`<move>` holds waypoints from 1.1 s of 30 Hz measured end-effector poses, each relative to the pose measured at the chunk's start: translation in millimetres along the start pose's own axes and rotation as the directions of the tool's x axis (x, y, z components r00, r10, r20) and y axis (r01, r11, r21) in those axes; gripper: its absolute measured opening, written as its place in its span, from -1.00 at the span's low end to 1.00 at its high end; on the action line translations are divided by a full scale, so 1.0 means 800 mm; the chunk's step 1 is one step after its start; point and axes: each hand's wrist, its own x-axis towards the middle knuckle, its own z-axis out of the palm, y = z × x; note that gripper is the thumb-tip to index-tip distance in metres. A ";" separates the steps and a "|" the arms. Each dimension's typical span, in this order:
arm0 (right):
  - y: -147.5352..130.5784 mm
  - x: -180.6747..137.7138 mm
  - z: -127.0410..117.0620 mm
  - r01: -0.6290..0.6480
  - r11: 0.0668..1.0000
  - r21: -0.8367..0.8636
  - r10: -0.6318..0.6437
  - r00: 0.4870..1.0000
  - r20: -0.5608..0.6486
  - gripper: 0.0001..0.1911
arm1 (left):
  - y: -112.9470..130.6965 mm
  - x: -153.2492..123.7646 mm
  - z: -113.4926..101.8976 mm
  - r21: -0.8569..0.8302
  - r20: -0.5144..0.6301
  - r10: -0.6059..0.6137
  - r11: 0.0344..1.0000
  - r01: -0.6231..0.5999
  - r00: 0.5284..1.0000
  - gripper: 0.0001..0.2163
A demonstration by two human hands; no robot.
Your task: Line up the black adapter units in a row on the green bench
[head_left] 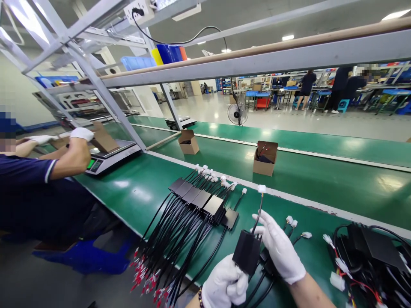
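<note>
Both my hands wear white gloves. My left hand [224,284] is closed around the lower end of a black box module [246,253] and its cables. My right hand [278,246] pinches the thin cable [258,209] that rises from the module's top to a white connector [262,188]. To the left, several identical black modules [201,200] lie in a row on the green table [135,188], their black cables fanned toward me with red terminals [144,273].
A heap of black modules with white connectors [369,256] lies at the right. Two small cardboard boxes [265,157] sit on the green conveyor belt. A co-worker's gloved hand [81,134] is at a weighing scale [111,156] on the left. A metal frame [105,92] crosses overhead.
</note>
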 end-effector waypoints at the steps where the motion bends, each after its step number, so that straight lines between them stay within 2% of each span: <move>1: -0.001 0.001 -0.001 -0.011 1.000 -0.006 0.012 0.997 0.075 -0.61 | 0.001 0.000 0.000 -0.008 0.013 -0.023 1.000 0.023 1.000 -0.80; 3: -0.003 0.005 -0.003 0.000 0.997 -0.075 0.010 0.990 0.140 -0.69 | 0.005 0.000 0.003 0.011 -0.072 -0.036 0.999 0.037 0.997 -0.77; 6: -0.002 0.011 -0.007 0.036 0.964 -0.263 -0.034 0.999 0.012 -0.70 | 0.014 0.000 0.015 0.178 -0.307 0.027 0.984 0.030 0.951 -0.47; 8: 0.002 0.014 -0.009 0.011 0.932 -0.363 -0.038 0.997 -0.067 -0.64 | 0.020 0.001 0.026 0.369 -0.366 0.077 0.927 0.068 0.928 -0.35; 10: 0.006 0.015 -0.010 -0.015 0.910 -0.415 -0.030 0.995 -0.100 -0.56 | 0.024 0.001 0.036 0.521 -0.366 0.085 0.844 0.128 0.927 -0.40; 14: 0.009 0.014 -0.007 0.000 0.894 -0.448 -0.045 0.995 -0.090 -0.51 | 0.024 0.001 0.039 0.651 -0.372 0.077 0.732 0.201 0.925 -0.82; 16: 0.008 0.013 -0.005 0.006 0.893 -0.451 -0.048 0.995 -0.083 -0.51 | 0.020 -0.001 0.032 0.665 -0.334 0.055 0.721 0.195 0.941 -0.93; 19: 0.008 0.012 -0.004 -0.001 0.903 -0.430 -0.033 0.997 -0.072 -0.50 | 0.014 -0.005 0.018 0.620 -0.256 -0.017 0.764 0.177 0.967 -0.84; 22: 0.008 0.012 -0.004 0.005 0.914 -0.405 -0.034 0.997 -0.064 -0.50 | 0.011 -0.006 0.013 0.538 -0.243 -0.055 0.823 0.182 0.968 -0.72; 28: 0.000 0.006 0.000 -0.009 0.941 -0.339 -0.018 0.997 -0.077 -0.56 | 0.011 0.001 0.025 0.447 -0.197 0.026 0.892 0.066 0.980 -0.66; 33: 0.010 -0.001 0.008 0.004 0.968 -0.251 -0.016 0.999 -0.045 -0.51 | 0.007 0.006 0.014 0.411 -0.235 0.085 0.911 0.019 0.968 -0.67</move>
